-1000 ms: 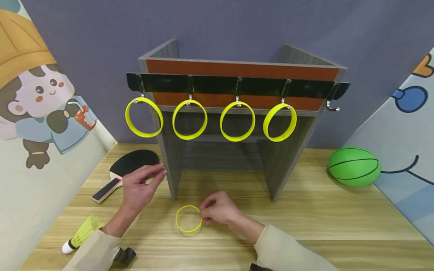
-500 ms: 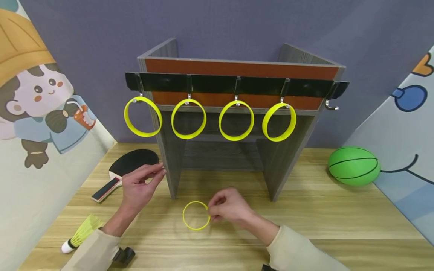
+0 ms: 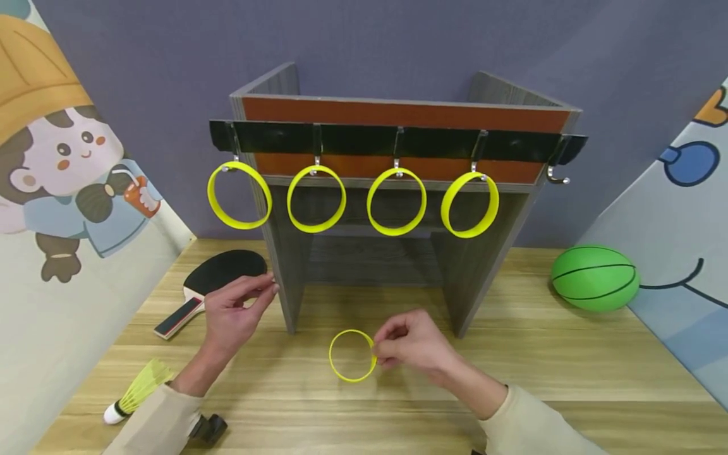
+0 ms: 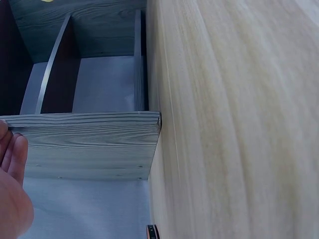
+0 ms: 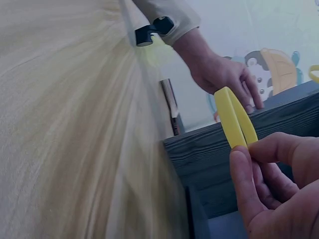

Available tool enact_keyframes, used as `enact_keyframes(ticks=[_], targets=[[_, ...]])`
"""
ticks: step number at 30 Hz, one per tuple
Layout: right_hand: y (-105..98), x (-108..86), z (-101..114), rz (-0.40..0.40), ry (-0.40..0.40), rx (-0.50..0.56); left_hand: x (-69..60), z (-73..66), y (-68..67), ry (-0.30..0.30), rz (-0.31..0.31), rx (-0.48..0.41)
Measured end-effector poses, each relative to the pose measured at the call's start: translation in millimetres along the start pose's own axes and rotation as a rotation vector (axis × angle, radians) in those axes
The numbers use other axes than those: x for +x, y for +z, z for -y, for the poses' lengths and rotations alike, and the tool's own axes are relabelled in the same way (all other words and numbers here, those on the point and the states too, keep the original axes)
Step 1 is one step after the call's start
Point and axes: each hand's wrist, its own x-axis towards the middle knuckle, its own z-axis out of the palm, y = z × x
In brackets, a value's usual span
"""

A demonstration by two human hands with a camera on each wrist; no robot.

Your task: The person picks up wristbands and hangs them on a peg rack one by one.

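Observation:
My right hand (image 3: 418, 344) pinches a thin yellow wristband (image 3: 331, 360) by its right side, above the table and before the shelf's opening. The right wrist view shows the wristband (image 5: 228, 119) edge-on between thumb and fingertips. My left hand (image 3: 236, 316) touches the front edge of the grey shelf's left panel (image 3: 284, 306) with its fingertips. In the left wrist view, its fingers (image 4: 19, 154) lie against that panel (image 4: 94, 149). Several like wristbands (image 3: 315, 229) hang from hooks on a black rail (image 3: 358, 140) across the shelf. A bare hook (image 3: 557, 179) is at the rail's right end.
Left of the shelf lies a table tennis bat (image 3: 224, 272). A shuttlecock (image 3: 139, 388) lies nearer, beside my left sleeve. On the right, a green ball (image 3: 594, 280) with black lines sits by the wall. Everything stands on a wooden table (image 3: 540, 366).
My right hand has moved to the right and slightly away from me, carrying the wristband along. The left hand has stayed at the panel.

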Motion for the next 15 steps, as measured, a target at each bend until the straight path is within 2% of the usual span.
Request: enact_keyframes(ticks=[6, 15], targets=[[-12, -11.9, 10, -0.022, -0.047, -0.004, -0.4, -0.2, 0.7, -0.007, -0.001, 0.000], [-34, -24.5, 14, -0.073, -0.115, 0.099, -1.1, 1.6, 0.1, -0.006, -0.016, -0.015]])
